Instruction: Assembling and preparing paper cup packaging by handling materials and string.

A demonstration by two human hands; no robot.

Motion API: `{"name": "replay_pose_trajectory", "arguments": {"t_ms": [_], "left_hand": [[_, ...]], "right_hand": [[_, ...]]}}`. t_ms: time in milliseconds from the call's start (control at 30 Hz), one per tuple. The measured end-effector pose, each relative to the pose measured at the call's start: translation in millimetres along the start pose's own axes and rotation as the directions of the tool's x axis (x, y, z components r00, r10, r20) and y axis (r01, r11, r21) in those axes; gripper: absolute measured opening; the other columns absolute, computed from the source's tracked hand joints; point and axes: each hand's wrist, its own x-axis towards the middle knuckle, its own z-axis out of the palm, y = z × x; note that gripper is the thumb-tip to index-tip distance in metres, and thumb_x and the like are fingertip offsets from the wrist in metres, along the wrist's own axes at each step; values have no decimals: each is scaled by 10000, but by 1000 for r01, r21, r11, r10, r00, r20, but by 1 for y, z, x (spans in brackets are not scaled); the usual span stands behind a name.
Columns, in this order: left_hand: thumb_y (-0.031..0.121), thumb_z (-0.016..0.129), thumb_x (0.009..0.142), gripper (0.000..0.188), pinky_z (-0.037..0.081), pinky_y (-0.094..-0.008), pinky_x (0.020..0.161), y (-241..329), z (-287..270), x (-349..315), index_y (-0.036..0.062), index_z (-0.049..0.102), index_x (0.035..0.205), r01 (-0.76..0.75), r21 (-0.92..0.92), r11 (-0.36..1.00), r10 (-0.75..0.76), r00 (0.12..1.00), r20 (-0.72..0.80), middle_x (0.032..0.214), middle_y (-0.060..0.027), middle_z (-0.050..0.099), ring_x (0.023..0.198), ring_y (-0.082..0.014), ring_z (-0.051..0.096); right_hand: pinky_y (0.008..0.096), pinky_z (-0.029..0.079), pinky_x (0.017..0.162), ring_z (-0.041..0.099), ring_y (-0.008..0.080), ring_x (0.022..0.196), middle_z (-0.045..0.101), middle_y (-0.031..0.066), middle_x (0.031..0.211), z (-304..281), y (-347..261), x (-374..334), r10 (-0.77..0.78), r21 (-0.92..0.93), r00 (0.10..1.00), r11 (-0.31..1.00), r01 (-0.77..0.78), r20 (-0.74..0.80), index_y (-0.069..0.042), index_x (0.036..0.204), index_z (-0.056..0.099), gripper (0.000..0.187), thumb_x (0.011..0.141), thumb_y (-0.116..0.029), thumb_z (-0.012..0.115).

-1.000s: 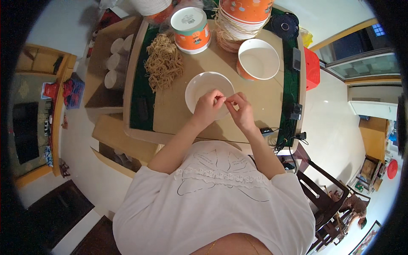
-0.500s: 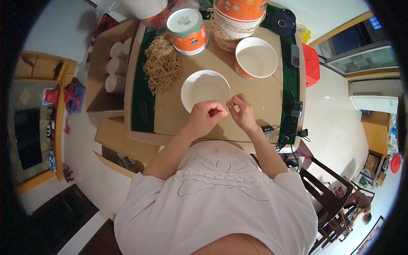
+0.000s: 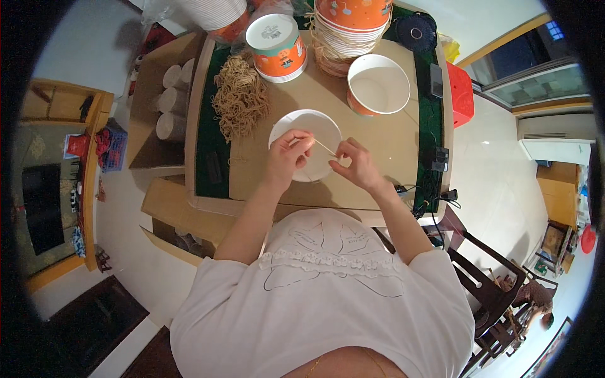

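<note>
A short, taut length of tan string [image 3: 324, 147] runs between my hands above a paper bucket with a white inside [image 3: 321, 169]. My left hand [image 3: 288, 160] pinches its upper end over the bucket's near left part. At the other end, my right hand [image 3: 360, 167] holds the string in its curled fingers beside the bucket's right rim. A second open paper bucket [image 3: 378, 85], white inside and orange outside, stands farther right. To the far left lies a tangled heap of tan string [image 3: 238, 99].
An orange and green bucket [image 3: 277, 53] sits upside down behind the heap. Near it is a tall stack of buckets [image 3: 353, 28] with strings draped round it. Black cables [image 3: 423, 200] lie at the table's right edge. A cardboard box [image 3: 154, 101] holding white cups stands left.
My hands have moved apart, the left one up and leftward over the bucket. The string between them is now stretched out and visible.
</note>
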Motion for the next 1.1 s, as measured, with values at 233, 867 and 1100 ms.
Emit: {"name": "replay_pose_trajectory", "arguments": {"t_ms": [233,867,1100], "left_hand": [[126,632,831,101,384,-234,526,9,-36,3,28,609,840,-257,746,615,390,921,-4,640,11,541,576,-76,465],[147,653,823,147,395,-225,512,-67,-52,4,17,601,868,59,519,853,-15,996,-89,634,2,556,566,-58,486],[226,593,876,218,353,-223,441,-49,-54,-5,17,580,818,134,508,851,-125,991,-54,570,14,517,475,-70,443]], "right_hand": [[411,459,649,556,314,761,545,128,788,-4,6,21,134,-10,990,991,-134,51,-70,957,490,249,734,7,569],[384,454,734,555,283,838,591,99,838,0,20,90,-266,-140,948,946,291,174,-50,864,562,81,799,-78,602],[391,466,711,571,284,806,593,108,804,-1,15,94,-306,-186,952,934,306,32,-62,886,589,88,798,-58,586]]}}
